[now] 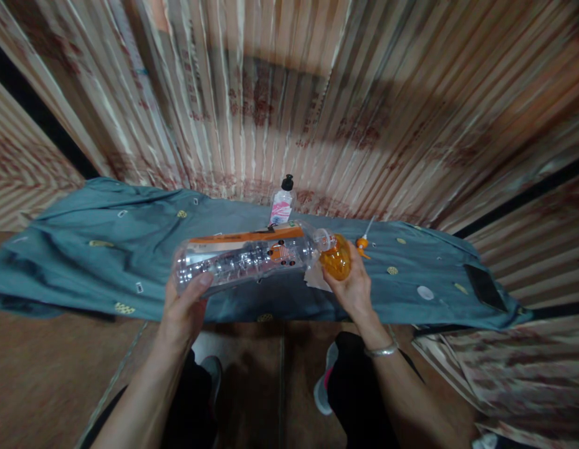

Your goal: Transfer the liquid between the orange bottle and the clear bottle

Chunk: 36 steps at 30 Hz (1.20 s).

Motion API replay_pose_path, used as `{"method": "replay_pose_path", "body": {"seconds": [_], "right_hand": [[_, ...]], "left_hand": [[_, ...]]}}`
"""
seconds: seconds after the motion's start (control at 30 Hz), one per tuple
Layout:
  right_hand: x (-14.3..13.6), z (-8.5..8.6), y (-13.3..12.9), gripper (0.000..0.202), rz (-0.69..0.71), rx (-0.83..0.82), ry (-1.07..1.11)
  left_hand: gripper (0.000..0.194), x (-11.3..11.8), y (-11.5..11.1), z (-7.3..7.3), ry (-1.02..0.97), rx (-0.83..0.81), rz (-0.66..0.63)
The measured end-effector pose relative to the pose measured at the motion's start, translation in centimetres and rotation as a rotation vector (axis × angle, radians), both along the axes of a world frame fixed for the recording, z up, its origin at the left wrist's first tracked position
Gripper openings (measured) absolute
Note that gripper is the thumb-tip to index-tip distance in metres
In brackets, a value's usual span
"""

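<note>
A large clear plastic bottle [245, 255] with an orange-edged label lies nearly level in the air. My left hand [186, 308] is wrapped round its base at the left end. At the other end, my right hand [349, 287] grips a small amber spray bottle [336, 259]. The clear bottle's neck meets the mouth of the amber one, tilted slightly. An orange spray head [363, 244] with a white tube lies on the cloth, just right of my right hand. Behind the clear bottle stands a bottle with a black cap and pink label [282, 206].
A teal patterned cloth [106, 249] covers the low table. A dark flat phone-like object [485, 287] lies at its right end. A pleated curtain [280, 112] hangs behind, with dark poles at both sides. My feet are on the tiled floor below.
</note>
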State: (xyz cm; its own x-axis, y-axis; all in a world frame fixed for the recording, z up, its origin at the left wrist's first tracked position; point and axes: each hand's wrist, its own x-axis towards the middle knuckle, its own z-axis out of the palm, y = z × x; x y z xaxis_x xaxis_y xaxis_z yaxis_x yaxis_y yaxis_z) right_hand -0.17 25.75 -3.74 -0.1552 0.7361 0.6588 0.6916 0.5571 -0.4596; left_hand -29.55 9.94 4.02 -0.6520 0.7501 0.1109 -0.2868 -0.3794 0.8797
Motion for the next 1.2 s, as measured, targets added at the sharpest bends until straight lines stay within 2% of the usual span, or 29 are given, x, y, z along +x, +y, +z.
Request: {"method": "replay_pose_path", "body": {"seconds": [0.4, 0.67, 0.9, 1.2], "right_hand": [[-0.1, 0.0, -0.1, 0.083, -0.013, -0.024, -0.003], [-0.02, -0.02, -0.03, 0.082, 0.003, -0.023, -0.002], [0.01, -0.07, 0.01, 0.082, -0.012, -0.007, -0.008], [-0.01, 0.14, -0.07, 0.082, -0.003, -0.015, -0.011]], "left_hand": [[0.083, -0.22, -0.08, -0.13, 0.01, -0.012, 0.002], [0.08, -0.12, -0.09, -0.01, 0.013, 0.041, -0.038], [0.086, -0.22, -0.12, -0.09, 0.014, 0.007, -0.022], [0.077, -0.21, -0.03, -0.09, 0.001, 0.028, -0.018]]}}
